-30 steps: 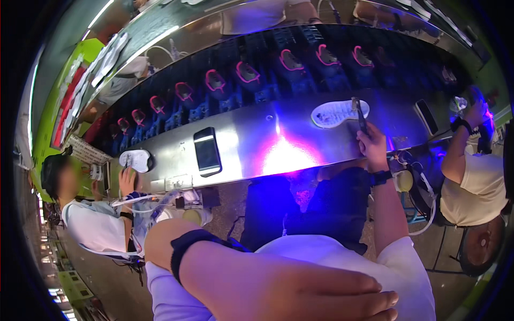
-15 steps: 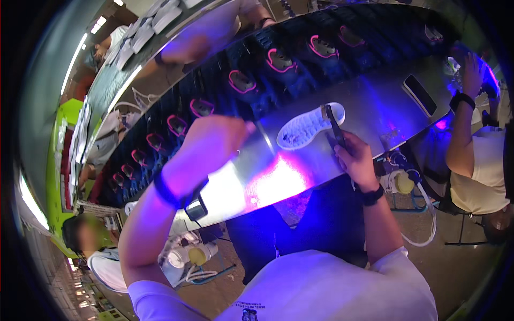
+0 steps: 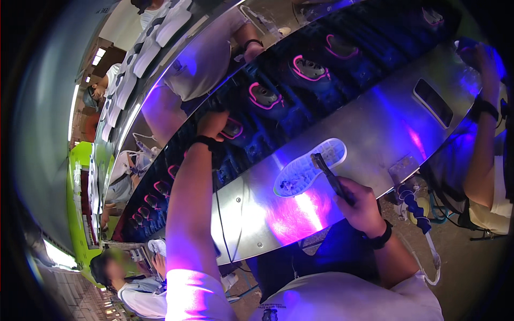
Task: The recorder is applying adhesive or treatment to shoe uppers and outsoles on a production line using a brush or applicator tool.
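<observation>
My left hand (image 3: 213,124) reaches far over the dark conveyor. Its fingers are closed at the end of a dark shoe upper (image 3: 232,128) with a glowing pink edge; the fingertips are partly hidden behind the hand. In my right hand (image 3: 364,207) is a dark-handled tool (image 3: 336,181) with a blunt brownish head; whether it is a brush or pincers I cannot make out. The tool's head lies over a white shoe sole (image 3: 300,174) on the metal bench. The sole's patterned inner side faces up, with dark bits at its left end.
More pink-edged uppers (image 3: 309,68) stand in a row along the conveyor (image 3: 300,123). A phone (image 3: 433,102) lies on the bench (image 3: 375,144) to the right. Thin cables (image 3: 220,224) run by my left forearm. Co-workers sit at both sides, and another person's hand (image 3: 254,51) is across the conveyor.
My left hand has gone from above the bench out to an upper on the conveyor. The view has shifted. My right hand still holds the tool over the sole.
</observation>
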A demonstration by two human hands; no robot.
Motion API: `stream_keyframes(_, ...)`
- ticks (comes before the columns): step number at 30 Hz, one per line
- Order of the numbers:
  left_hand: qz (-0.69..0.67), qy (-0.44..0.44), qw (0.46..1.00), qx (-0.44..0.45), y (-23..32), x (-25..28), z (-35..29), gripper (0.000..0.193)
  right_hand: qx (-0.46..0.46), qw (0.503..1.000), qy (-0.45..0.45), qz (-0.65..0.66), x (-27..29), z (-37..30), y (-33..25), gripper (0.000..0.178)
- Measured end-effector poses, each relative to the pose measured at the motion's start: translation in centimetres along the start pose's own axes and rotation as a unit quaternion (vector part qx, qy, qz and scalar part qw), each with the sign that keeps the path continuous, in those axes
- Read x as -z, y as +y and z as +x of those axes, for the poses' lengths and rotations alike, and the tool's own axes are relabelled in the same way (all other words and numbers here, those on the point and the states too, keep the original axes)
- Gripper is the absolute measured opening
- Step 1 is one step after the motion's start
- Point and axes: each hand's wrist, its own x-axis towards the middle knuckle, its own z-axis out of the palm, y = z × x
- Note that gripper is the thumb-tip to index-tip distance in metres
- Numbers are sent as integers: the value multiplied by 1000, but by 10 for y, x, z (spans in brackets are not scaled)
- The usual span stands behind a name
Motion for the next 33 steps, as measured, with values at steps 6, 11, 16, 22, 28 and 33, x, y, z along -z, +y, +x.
stream_keyframes(6,121,51,989,-72,-20,-2,-1,43,81,997,12,0,3,5,4,39)
stream_keyframes(11,318,131,925,-159,52,-4,-5,55,45,998,29,12,3,3,6,39)
stream_keyframes(16,187,206,953,-118,104,-52,28,63,77,995,54,18,-6,1,12,41)
stream_keyframes(22,-120,22,989,-82,57,-40,7,49,32,999,29,29,-12,0,14,42)
stream_keyframes(28,-655,-127,718,-200,-40,-43,-157,46,45,993,41,99,-2,-5,13,42)
stream_keyframes(33,-544,-57,824,-148,-91,-30,-289,50,-49,988,-45,142,2,-3,-4,39)
